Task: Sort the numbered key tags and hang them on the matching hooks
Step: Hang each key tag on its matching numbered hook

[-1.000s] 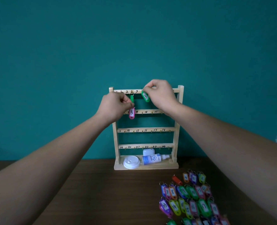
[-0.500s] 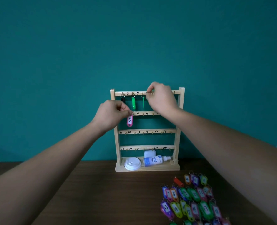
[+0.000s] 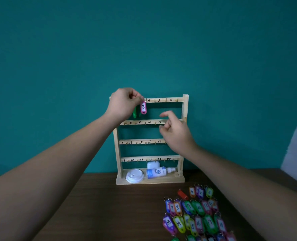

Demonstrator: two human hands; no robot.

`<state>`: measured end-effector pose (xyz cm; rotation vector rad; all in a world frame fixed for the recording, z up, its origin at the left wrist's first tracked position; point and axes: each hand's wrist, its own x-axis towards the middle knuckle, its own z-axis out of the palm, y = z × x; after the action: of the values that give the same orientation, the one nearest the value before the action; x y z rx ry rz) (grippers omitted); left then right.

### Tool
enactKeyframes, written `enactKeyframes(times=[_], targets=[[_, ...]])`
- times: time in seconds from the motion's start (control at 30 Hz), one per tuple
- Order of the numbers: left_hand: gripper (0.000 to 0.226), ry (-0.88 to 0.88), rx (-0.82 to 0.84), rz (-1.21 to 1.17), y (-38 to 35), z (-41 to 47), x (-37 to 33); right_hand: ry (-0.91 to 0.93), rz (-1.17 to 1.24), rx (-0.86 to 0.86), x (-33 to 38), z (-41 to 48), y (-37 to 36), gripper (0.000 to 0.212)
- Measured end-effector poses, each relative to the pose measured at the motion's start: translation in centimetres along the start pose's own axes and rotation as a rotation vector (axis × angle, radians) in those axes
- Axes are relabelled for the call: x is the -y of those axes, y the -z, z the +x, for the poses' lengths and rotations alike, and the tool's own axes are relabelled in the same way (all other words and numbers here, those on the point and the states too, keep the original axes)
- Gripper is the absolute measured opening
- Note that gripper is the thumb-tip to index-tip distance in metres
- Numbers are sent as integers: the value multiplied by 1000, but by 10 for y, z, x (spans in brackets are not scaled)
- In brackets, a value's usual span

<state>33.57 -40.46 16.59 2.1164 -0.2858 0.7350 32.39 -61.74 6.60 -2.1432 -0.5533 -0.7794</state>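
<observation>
We see the left forearm reach up from the near left corner toward the far rack [image 3: 185, 108], its wrist bent so that the left hand [image 3: 125, 103] sits against the left end of the top rail. Its fingers are curled, with thumb and forefinger pinching the ring of the pink tag marked 3 [image 3: 143, 107], which hangs upright just left of the written 4. Touching the palm, a green tag [image 3: 135, 113] hangs behind and slightly left of the pink one. The hooks marked 4, 5 and 6 to the right are bare. Further right, the right hand [image 3: 176, 134] hovers in front of the second rail near the number 11, holding nothing, fingers loosely bent and thumb apart from forefinger. Its forearm runs down to the near right corner. On the rack's base lie a white lid [image 3: 134, 175], a spray bottle [image 3: 157, 173] on its side and a small white case [image 3: 153, 165] behind it. On the table [image 3: 100, 206], near and right of the rack, the pile of tags [image 3: 196, 216] lies in rough rows, reaching the bottom edge of our view. The rack stands at the table's far edge against the teal wall [image 3: 144, 40]; bare wood stretches between the two forearms, and the lower rails are unobstructed left of the right hand.
</observation>
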Motion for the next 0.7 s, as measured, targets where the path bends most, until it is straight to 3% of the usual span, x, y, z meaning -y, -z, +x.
enactKeyframes(times=[0.4, 0.6, 0.7], targets=[[20, -107, -102, 326, -14, 7, 9, -75, 38, 79, -21, -42, 1, 18], [10, -258, -220, 348, -18, -23, 14, -139, 8, 156, -47, -65, 3, 7], [1, -339, -174, 299, -33, -58, 20, -205, -60, 242, -63, -78, 5, 7]])
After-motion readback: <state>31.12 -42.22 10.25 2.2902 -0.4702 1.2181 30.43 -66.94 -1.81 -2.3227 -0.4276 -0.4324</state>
